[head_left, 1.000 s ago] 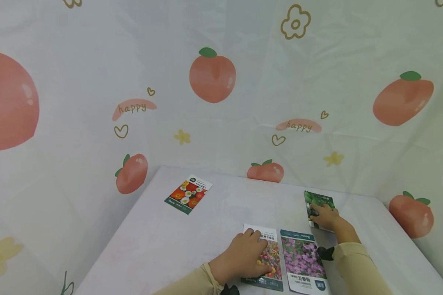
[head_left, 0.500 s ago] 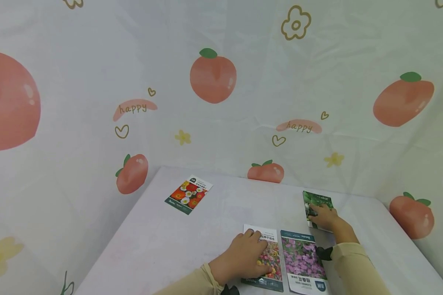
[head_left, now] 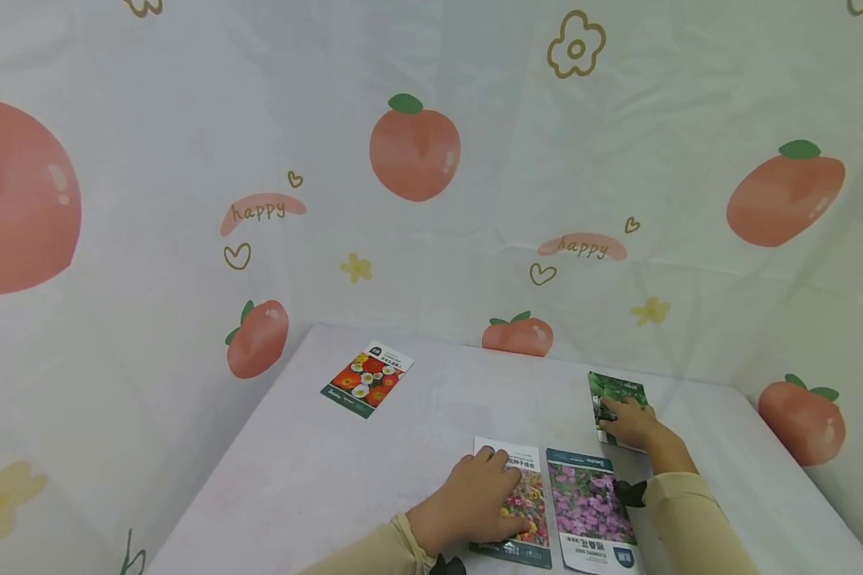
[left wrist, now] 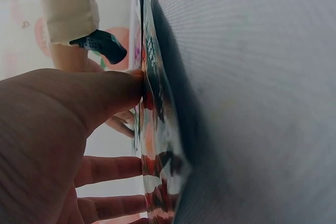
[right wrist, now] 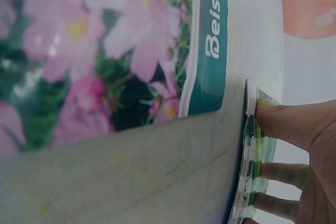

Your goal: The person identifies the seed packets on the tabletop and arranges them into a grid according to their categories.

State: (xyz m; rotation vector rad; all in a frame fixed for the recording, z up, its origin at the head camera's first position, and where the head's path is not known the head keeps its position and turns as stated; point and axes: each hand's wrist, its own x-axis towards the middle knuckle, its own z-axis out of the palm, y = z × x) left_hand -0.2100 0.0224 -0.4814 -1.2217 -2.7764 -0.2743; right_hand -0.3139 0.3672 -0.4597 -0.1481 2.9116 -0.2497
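Observation:
In the head view my left hand (head_left: 475, 497) lies over a seed packet with mixed red and yellow flowers (head_left: 526, 501). The left wrist view has its thumb (left wrist: 113, 94) and spread fingers pressing on the packet's glossy face (left wrist: 157, 129). Farther back on the right, my right hand (head_left: 631, 423) rests on a green seed packet (head_left: 622, 387) and covers its lower part. Its extended thumb (right wrist: 283, 121) and fingers touch that packet's surface in the right wrist view. Between the hands lies a seed packet with pink-purple flowers (head_left: 591, 503), beside the mixed-flower one.
Another seed packet, with red and white flowers (head_left: 368, 379), lies at the back left of the white-covered table (head_left: 273, 479). Behind stands a white curtain (head_left: 460, 263) printed with peaches. A dark wrist device (head_left: 630, 493) on the right sleeve overlaps the pink-purple packet's edge.
The green packet has slid slightly to the left under my right hand. My left hand and the other packets have stayed in place.

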